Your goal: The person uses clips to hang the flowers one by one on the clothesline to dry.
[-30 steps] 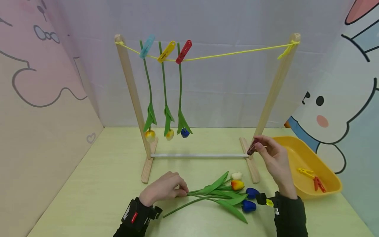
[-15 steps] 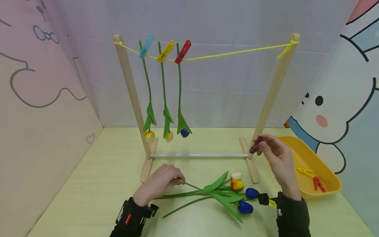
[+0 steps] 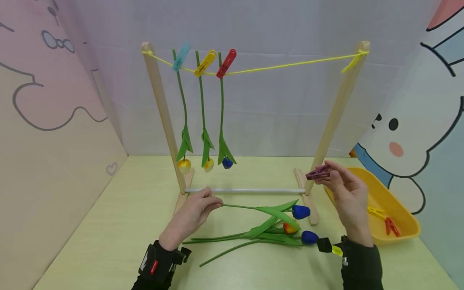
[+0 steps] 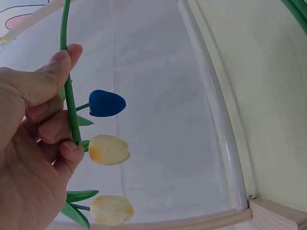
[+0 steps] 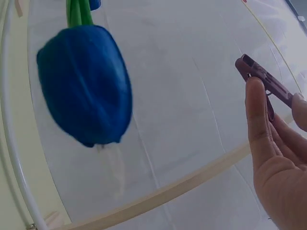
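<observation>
In the head view my left hand [image 3: 195,215] pinches the stem of a blue tulip [image 3: 301,212] near its cut end, holding it level above the table. That green stem [image 4: 72,108] crosses the fingers in the left wrist view. My right hand [image 3: 348,199] holds a dark purple clothespin [image 3: 317,173] between thumb and fingers, beside the right post. Below the held flower lie more tulips, among them an orange-yellow one [image 3: 289,228] and a blue one [image 3: 309,237]. A blue tulip head [image 5: 86,86] looms close in the right wrist view.
A yellow string [image 3: 286,65] spans two wooden posts. Light blue [image 3: 181,57], yellow [image 3: 205,63] and red [image 3: 226,63] clothespins hold three tulips upside down on its left part. A white rod [image 3: 250,190] joins the feet. A yellow basin [image 3: 402,219] at right holds clothespins.
My left hand has picked a blue tulip off the pile by its stem and raised it away from me. The purple clothespin has turned nearly level in my right hand, which shifted slightly right.
</observation>
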### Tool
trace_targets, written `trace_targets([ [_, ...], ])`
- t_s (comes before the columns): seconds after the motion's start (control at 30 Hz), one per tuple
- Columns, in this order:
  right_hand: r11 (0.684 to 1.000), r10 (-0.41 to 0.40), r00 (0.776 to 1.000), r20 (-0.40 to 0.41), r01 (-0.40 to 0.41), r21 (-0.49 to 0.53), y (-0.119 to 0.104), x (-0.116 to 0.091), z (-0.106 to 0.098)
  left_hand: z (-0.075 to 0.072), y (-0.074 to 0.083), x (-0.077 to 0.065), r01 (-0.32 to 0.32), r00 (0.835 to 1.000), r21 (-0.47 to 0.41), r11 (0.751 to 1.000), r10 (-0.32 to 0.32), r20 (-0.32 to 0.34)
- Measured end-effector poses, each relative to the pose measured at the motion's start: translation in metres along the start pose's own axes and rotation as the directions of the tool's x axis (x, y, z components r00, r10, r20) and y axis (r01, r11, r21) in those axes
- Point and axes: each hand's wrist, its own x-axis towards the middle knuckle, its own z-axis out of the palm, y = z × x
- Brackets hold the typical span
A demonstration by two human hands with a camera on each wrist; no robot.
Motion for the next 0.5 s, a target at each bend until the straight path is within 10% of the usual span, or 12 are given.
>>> trace_targets([
  [0.23, 0.969, -0.031, 0.999, 0.042, 0.019, 0.248, -0.0008, 0.0, -0.0012, 0.005, 0.0011, -0.0009, 0.055, 0.997, 0.234, 0.971, -0.04, -0.068],
  [0.5, 0.967, -0.018, 1.0, -0.014, 0.021, 0.253, -0.0061, -0.0007, 0.0026, 0.008, 0.0017, -0.0016, 0.126, 0.989, 0.328, 0.936, -0.092, -0.119],
])
